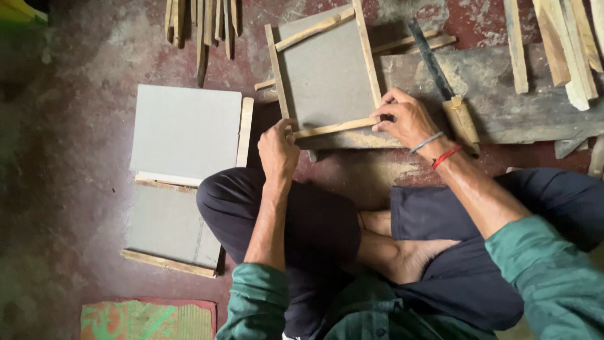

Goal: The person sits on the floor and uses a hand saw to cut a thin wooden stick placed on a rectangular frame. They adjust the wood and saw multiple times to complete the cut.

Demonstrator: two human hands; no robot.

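Two bare hands meet on a thin pale wooden strip [333, 128] lying along the near edge of a grey square board edged with wooden slats [324, 72], just above the middle of the frame. The left hand [278, 151] is curled closed around the strip's left end, thumb on top. The right hand [406, 118] presses down on the strip's right end with bent fingers, pinching it against the board; a grey bangle and a red thread band [445, 156] sit on that wrist. The board rests partly on a long, dusty grey wooden plank [516, 107] in the upper right, where a dark flat blade with a wooden handle [440, 82] lies just beside the right hand. Loose pale wooden slats [566, 44] lie in the top right corner, and more thin sticks [201, 28] at the top, left of centre. At centre left, two more grey boards are stacked on the worn red floor [69, 157]: a plain grey square panel [185, 132] overlapping a lower framed grey panel [170, 230]. A green and orange mat [148, 320] shows at the bottom left. The person sits cross-legged in dark trousers and green sleeves.
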